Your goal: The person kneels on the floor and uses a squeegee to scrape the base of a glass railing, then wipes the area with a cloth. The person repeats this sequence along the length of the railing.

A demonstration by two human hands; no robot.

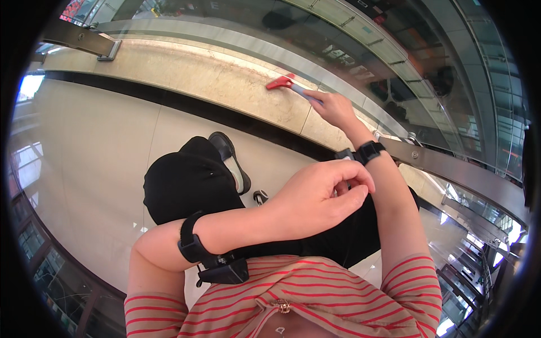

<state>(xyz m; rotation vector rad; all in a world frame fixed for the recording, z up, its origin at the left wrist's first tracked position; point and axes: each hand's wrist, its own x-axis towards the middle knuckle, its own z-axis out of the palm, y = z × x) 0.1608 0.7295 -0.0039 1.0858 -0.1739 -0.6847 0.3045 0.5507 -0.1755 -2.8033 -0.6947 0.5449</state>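
My right hand [336,110] grips the grey-blue handle of a hand scraper [282,81] with a red head, index finger laid along the handle. The red head is at the surface of a beige stone ledge [211,76], towards its back edge. Whether the blade touches the stone cannot be made out. My left hand [317,194] is loosely curled above my right thigh, back of the hand up, with a gap between thumb and index finger. Its other fingers are mostly hidden, and no object shows in it.
Glass panels [296,34] rise behind the ledge. A metal rail [444,162] is at the right, and another metal bar [78,38] ends in a bracket at upper left. Glossy pale floor tiles [93,139] lie below. My shoe [230,160] stands near the ledge's dark base strip.
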